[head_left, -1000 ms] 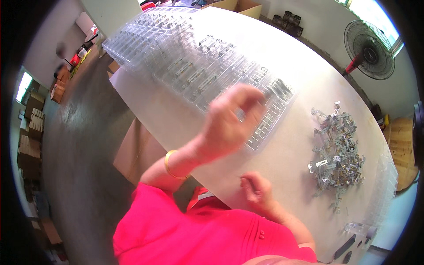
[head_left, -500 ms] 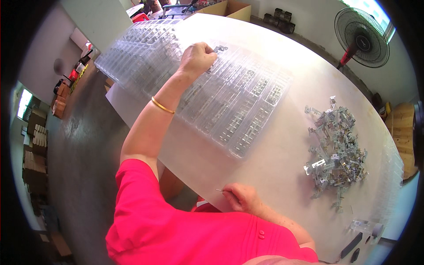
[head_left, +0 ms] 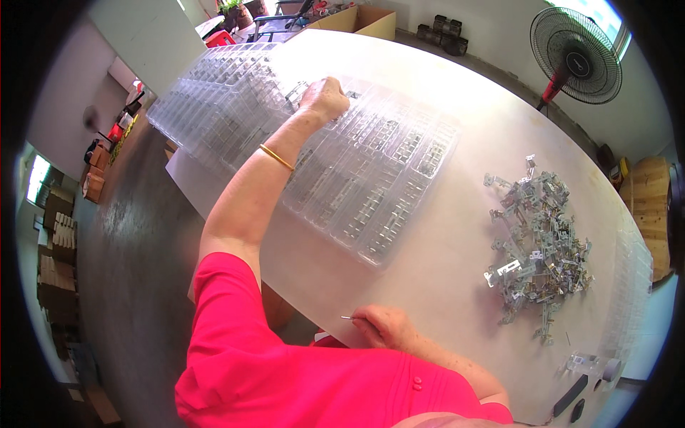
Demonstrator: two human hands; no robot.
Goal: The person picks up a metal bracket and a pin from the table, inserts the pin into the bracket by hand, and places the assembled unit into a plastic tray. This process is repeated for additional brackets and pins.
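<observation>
My left hand (head_left: 325, 98) reaches far out over a clear plastic compartment tray (head_left: 325, 232), fingers pinched together. A small grey metal bracket (head_left: 352, 94) shows at its fingertips, partly hidden by the hand. Rows of similar metal parts fill several compartments of the tray. Close to my body, at the table's near edge, my right hand (head_left: 385, 327) is closed round a thin metal pin (head_left: 347, 317), whose end sticks out to the left.
A tangled heap of metal brackets (head_left: 539, 250) lies on the right of the white table (head_left: 442, 285). More clear trays (head_left: 214, 107) are stacked at the far left. A tape dispenser (head_left: 592, 365) sits at the lower right. A black fan (head_left: 575, 64) stands beyond the table.
My left hand has moved slightly right and lower over the tray with the bracket. My right hand has shifted a little left and down, still gripping the pin.
</observation>
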